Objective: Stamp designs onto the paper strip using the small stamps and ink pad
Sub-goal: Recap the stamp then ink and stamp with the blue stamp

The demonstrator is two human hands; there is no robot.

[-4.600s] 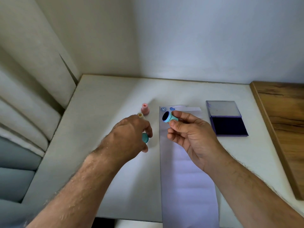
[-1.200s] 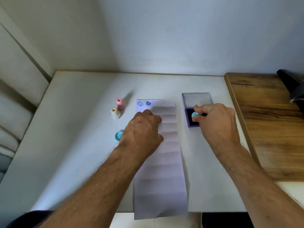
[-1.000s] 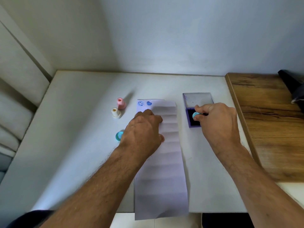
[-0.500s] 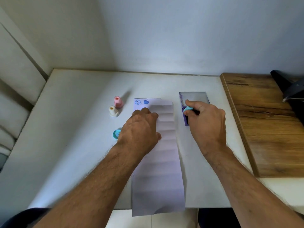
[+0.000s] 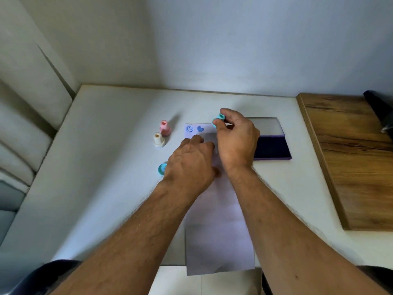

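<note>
Teal stamp (image 5: pixel 221 117), off the ink pad (image 5: pixel 272 149) since, between right fingers (image 5: pixel 217 123) over paper strip (image 5: pixel 217 226)

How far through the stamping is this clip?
Early. Two prints, a smiley and a heart, sit at the paper strip's far end. The right hand holds the teal stamp beside them; the left hand rests on the strip. The rest is unstamped.

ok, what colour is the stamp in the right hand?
Teal stamp, pinched in the right hand; the head view shows it.
</note>
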